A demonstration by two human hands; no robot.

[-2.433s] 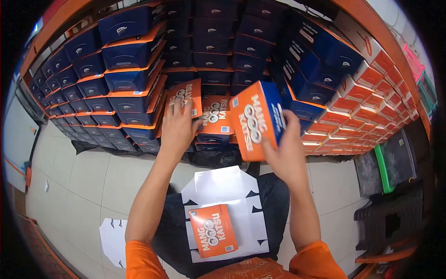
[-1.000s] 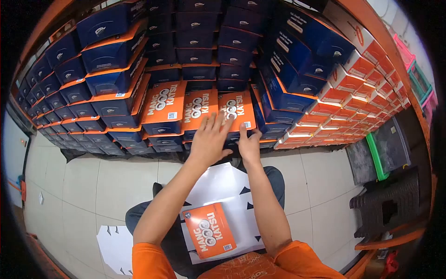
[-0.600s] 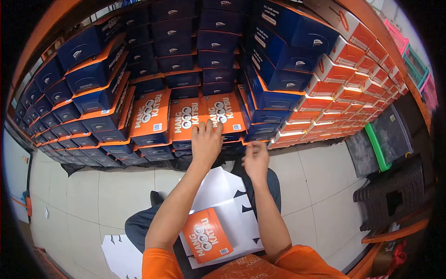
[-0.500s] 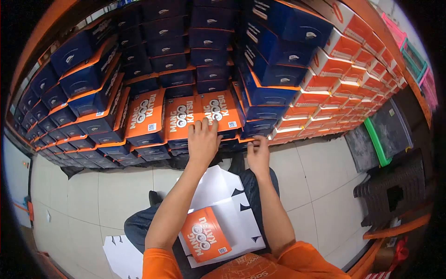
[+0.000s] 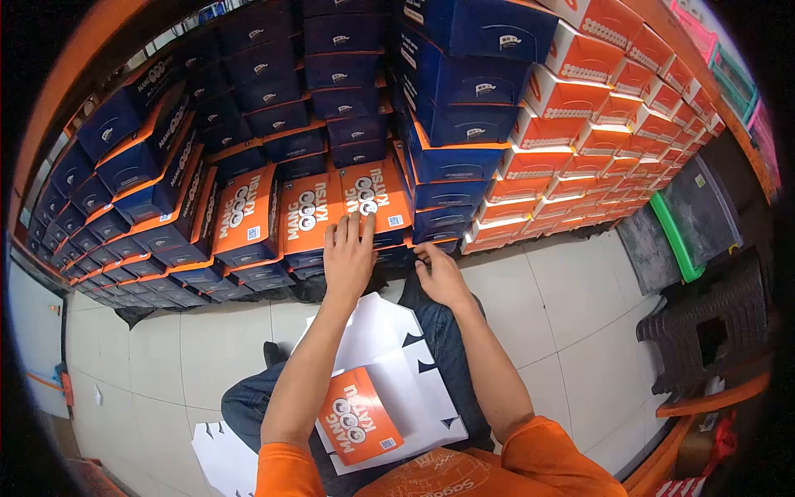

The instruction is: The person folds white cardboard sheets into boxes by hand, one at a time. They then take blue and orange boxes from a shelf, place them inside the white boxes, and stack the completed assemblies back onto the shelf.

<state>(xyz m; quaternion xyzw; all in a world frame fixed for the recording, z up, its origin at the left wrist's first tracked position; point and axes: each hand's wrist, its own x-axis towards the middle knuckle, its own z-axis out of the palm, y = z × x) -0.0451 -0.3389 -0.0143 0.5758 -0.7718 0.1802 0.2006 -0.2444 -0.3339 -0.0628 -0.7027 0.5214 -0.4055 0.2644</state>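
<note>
My left hand (image 5: 349,255) lies with its fingers stretched over the front edge of an orange-topped Mang Katsu box (image 5: 373,192) in the stack. Beside that box, another Mang Katsu box (image 5: 305,214) shows the same printed lid. Lower and to the right, my right hand (image 5: 442,277) has loosely bent fingers at the stack's front edge, thumb and forefinger apart. Across my lap lies a flat white cardboard sheet (image 5: 418,385) with notched edges and an orange Mang Katsu printed panel (image 5: 361,417), upright to neither hand and untouched by them.
Navy boxes (image 5: 451,124) rise in tall stacks ahead, with orange-and-white boxes (image 5: 580,124) to their right. Another white sheet (image 5: 224,460) is on the tiled floor (image 5: 530,331) at left. Dark stacked stools (image 5: 704,327) and a bin with a green rim (image 5: 675,236) stand at right.
The view has shifted slightly, so the stacks sit further left. My right hand's thumb and forefinger have spread apart at the stack's edge. My left hand stays on the box front.
</note>
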